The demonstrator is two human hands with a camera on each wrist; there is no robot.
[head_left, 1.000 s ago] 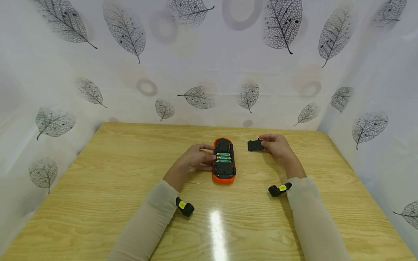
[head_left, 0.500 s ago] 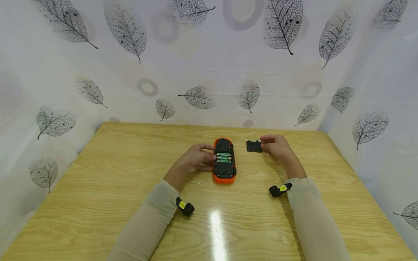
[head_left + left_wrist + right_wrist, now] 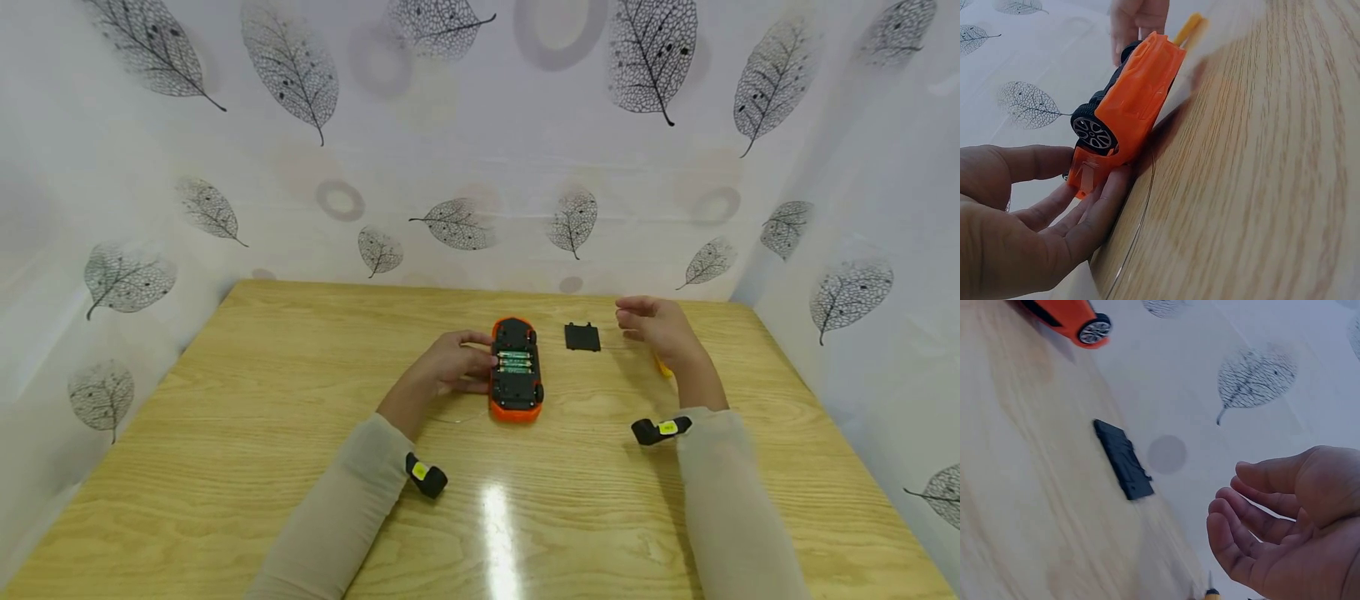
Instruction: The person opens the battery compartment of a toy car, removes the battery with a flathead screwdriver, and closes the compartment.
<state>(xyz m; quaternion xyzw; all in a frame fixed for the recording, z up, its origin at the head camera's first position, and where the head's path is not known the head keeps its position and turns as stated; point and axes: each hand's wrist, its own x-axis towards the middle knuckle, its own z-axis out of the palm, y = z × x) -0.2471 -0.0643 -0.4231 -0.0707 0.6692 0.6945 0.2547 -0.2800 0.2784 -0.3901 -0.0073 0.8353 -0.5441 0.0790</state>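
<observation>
An orange toy car (image 3: 517, 411) lies upside down on the table, its black underside up and its battery bay uncovered. Several green batteries (image 3: 514, 362) sit side by side in the bay. My left hand (image 3: 453, 367) grips the car's left side; in the left wrist view, thumb and fingers hold its orange body (image 3: 1138, 81) near one wheel. To the right lies the black battery cover (image 3: 582, 337), flat on the wood. My right hand (image 3: 663, 333) hovers beyond it, holding nothing, fingers loosely bent. A yellow-handled screwdriver (image 3: 662, 367) lies partly hidden beneath that hand.
The wooden table (image 3: 300, 500) is backed by a leaf-patterned curtain (image 3: 480, 167) along its far edge and sides. A thin clear strand (image 3: 1141, 231) lies on the wood near my left hand.
My right hand has let go of the battery cover, leaving it on the table, and moved off to the right. The yellow screwdriver has come into sight. My left hand and the car stay put.
</observation>
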